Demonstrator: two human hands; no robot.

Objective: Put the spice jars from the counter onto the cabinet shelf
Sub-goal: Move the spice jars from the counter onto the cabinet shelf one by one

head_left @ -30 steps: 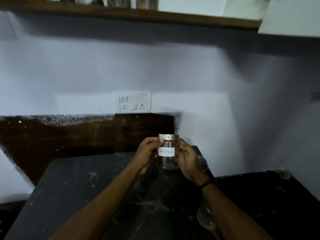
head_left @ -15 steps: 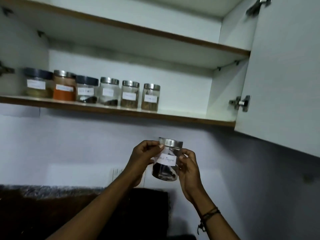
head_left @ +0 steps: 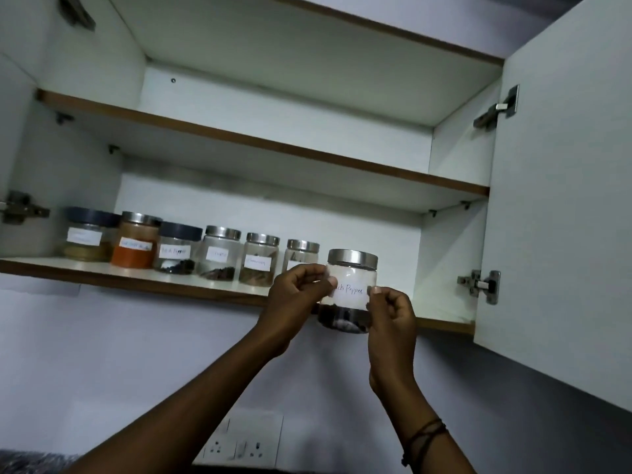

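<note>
Jar (head_left: 352, 290) up at shelf height now, gripped between both hands: the left hand (head_left: 297, 295) curls its fingers round the left side by the paper label, the right hand (head_left: 391, 314) pinches the right side. It hangs just in front of the lower shelf (head_left: 136, 278), right of the row, bottom not yet set down. The label reads something like "Black Pepper", and dark peppercorns fill only the bottom; the rest looks clear under a steel lid.

Six jars stand on that shelf in a line. From the left: a dark-lidded jar (head_left: 89, 238) with a tan layer low down, a steel-lidded one (head_left: 136, 241) packed with orange-red powder, another dark-lidded jar (head_left: 178, 249) with a few dark bits, then three steel-lidded ones (head_left: 220, 256) (head_left: 260, 263) (head_left: 301, 256) holding small brown or dark heaps. Their labels are too small to read for certain.

So most of the job looks done, and this one is a short push from its spot beside the sixth jar. The counter is out of view, so whether more jars wait below, I cannot tell. The upper shelf (head_left: 273, 147) and open door (head_left: 561, 200) frame it all.
</note>
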